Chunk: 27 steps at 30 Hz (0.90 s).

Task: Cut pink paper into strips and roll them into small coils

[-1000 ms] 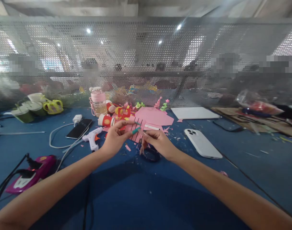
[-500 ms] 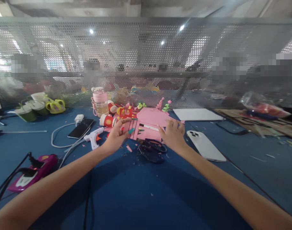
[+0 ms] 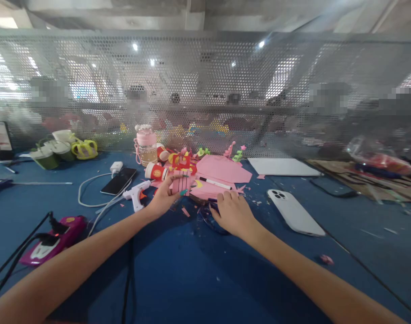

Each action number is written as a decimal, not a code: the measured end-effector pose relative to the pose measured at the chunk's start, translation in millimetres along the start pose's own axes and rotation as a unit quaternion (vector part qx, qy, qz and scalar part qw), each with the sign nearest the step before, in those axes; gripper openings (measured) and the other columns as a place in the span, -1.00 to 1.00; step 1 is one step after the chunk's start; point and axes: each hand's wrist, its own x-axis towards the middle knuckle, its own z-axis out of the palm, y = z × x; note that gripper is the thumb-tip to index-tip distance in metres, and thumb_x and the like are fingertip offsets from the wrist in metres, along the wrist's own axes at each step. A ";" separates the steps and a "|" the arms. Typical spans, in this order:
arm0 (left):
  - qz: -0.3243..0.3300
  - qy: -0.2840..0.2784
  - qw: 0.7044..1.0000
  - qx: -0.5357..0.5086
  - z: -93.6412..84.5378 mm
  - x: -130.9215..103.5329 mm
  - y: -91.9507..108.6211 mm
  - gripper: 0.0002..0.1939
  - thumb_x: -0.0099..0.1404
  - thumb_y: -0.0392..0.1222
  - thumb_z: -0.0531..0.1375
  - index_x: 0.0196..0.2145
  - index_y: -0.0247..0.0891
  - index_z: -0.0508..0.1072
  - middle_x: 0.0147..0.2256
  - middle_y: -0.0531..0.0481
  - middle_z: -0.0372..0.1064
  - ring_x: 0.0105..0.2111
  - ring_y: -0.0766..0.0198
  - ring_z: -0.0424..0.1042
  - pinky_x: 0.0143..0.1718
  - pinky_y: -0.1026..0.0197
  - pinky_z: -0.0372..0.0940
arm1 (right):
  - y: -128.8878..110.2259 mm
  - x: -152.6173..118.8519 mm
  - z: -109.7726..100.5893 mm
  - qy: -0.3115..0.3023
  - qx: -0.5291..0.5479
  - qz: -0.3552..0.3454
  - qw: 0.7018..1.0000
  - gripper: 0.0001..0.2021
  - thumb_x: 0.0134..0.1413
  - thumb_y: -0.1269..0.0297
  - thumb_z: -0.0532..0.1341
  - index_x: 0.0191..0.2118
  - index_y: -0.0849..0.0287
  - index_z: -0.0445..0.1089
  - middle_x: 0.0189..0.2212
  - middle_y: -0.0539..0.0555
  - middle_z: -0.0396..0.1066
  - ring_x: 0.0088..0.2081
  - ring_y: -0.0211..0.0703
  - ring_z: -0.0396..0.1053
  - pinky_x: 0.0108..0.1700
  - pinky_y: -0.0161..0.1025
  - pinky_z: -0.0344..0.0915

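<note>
My left hand [image 3: 164, 198] pinches a pink paper piece [image 3: 181, 183] marked with several dark parallel lines. My right hand [image 3: 234, 212] has its fingers curled over a pair of scissors [image 3: 208, 219] with dark blue handles, which it partly covers. Behind both hands lie pink paper sheets [image 3: 220, 167] in a loose pile. Across the pile rests a white pen [image 3: 215, 182], just beyond my right fingers.
To the left are a white glue gun [image 3: 136, 194], a black phone [image 3: 119, 181] and a purple power strip [image 3: 55, 240]. A red paper cup [image 3: 156, 172] lies before a pink bottle [image 3: 146, 146]. Rightward sit a white phone [image 3: 295, 211] and a crumpled pink scrap [image 3: 326, 259].
My right hand has come down and nearer, from beside the pen onto the scissors. A crumpled pink scrap now lies at the right. My left hand still holds the lined paper.
</note>
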 end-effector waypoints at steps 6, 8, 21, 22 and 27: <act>0.003 0.010 1.000 -0.028 -3.8 0.2 -10.1 -0.52 -0.04 -0.30 0.32 -0.15 -0.24 0.27 -0.20 -0.05 0.39 -0.34 0.30 0.48 -0.26 0.28 0.38 | -5.2 -9.1 -5.2 -0.040 0.035 -0.016 0.998 -0.63 -0.04 0.19 0.04 -0.21 0.40 0.35 -0.29 0.39 0.37 -0.24 0.15 0.34 -0.29 -0.10 0.22; 0.007 0.011 0.999 -0.034 -3.0 0.5 -8.3 -0.49 -0.03 -0.28 0.32 -0.12 -0.21 0.25 -0.12 -0.07 0.36 -0.31 0.28 0.47 -0.23 0.26 0.38 | -4.4 -10.0 -6.9 -0.050 0.059 -0.007 0.997 -0.63 -0.09 0.22 0.06 -0.20 0.39 0.33 -0.28 0.39 0.36 -0.26 0.14 0.35 -0.35 -0.14 0.21; 0.036 0.026 0.997 -0.063 5.2 4.9 23.4 -0.54 -0.06 -0.39 0.28 -0.15 -0.22 0.31 -0.08 -0.03 0.27 -0.30 0.35 0.38 -0.29 0.33 0.38 | 8.4 -3.5 6.9 -0.051 0.454 0.152 0.876 -0.80 -0.39 0.30 0.17 -0.62 0.08 0.06 -0.69 -0.03 0.14 -0.56 -0.13 0.20 -0.53 -0.25 -0.01; 0.041 0.022 0.997 -0.065 5.2 5.5 26.6 -0.54 -0.05 -0.38 0.28 -0.15 -0.22 0.31 -0.08 -0.04 0.28 -0.29 0.34 0.39 -0.28 0.30 0.39 | 7.2 -1.7 8.2 -0.044 0.486 0.151 0.860 -0.81 -0.37 0.27 0.17 -0.62 0.08 0.07 -0.69 -0.03 0.15 -0.56 -0.14 0.20 -0.53 -0.24 0.02; 0.102 0.038 0.993 -0.036 1.6 9.9 41.7 -0.56 -0.04 -0.37 0.30 -0.16 -0.22 0.37 -0.06 -0.04 0.32 -0.16 0.26 0.40 -0.17 0.27 0.38 | -7.0 3.4 8.7 -0.035 0.662 0.126 0.738 -0.67 -0.24 -0.03 0.12 -0.43 0.10 0.10 -0.67 -0.10 0.19 -0.65 -0.23 0.25 -0.56 -0.24 0.21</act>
